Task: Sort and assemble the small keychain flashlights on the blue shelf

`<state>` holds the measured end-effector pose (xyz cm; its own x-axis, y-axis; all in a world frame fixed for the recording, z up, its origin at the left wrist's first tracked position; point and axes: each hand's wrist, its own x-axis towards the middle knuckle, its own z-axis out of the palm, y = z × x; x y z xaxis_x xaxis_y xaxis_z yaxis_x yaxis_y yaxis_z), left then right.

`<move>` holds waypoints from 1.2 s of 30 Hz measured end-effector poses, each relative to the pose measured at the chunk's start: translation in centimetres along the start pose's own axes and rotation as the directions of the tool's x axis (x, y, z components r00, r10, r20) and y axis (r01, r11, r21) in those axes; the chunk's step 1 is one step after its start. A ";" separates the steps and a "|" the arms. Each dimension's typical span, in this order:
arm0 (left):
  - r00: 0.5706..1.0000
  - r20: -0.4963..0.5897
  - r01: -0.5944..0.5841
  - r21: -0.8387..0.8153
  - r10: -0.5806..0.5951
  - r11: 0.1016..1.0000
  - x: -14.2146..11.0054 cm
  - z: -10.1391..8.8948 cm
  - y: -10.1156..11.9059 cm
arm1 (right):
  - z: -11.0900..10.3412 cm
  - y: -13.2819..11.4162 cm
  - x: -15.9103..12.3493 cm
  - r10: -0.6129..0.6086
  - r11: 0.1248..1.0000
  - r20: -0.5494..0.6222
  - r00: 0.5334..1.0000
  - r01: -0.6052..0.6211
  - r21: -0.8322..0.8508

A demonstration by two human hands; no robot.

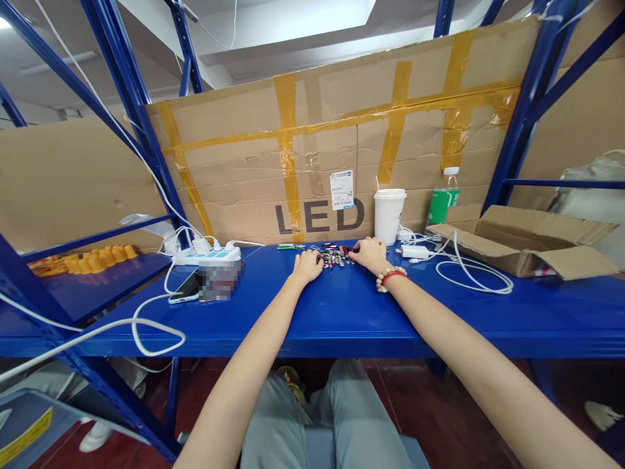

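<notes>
A pile of small shiny metallic pieces (334,258), with some dark and reddish ones among them, lies on the blue shelf top; their kind is too small to tell. My left hand (307,266) rests at the pile's left edge, fingers curled around something dark I cannot make out. On the right side of the pile, my right hand (371,254) has its fingers pinched together by a small dark piece, partly hidden. A beaded bracelet (383,280) and a red band circle my right wrist. Thin green items (291,247) lie behind my left hand.
A white paper cup (389,215) with a straw stands behind my right hand, near a green-labelled bottle (443,198). An open cardboard box (517,244) and white cables (476,273) are at right. At left are a power strip (209,256) and a phone (187,288).
</notes>
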<state>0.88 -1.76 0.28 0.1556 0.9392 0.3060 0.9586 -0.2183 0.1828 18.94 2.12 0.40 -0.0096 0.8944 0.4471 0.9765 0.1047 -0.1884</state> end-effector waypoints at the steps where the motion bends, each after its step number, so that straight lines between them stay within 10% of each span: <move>1: 1.000 0.002 0.001 0.002 -0.001 1.000 0.0 0.0 0.0 | 0.0 0.0 0.0 -0.005 1.000 -0.012 1.000 0.005 0.000; 36: 0.999 0.035 -0.015 -0.001 0.015 1.000 0.0 0.0 0.0 | -0.9 -0.3 -0.3 0.012 1.000 0.002 1.000 -0.012 0.017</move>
<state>0.92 -1.72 0.28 0.1782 0.9444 0.2763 0.9559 -0.2328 0.1791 18.86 1.47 1.08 0.0016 0.8964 0.4432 0.9727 0.1014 -0.2086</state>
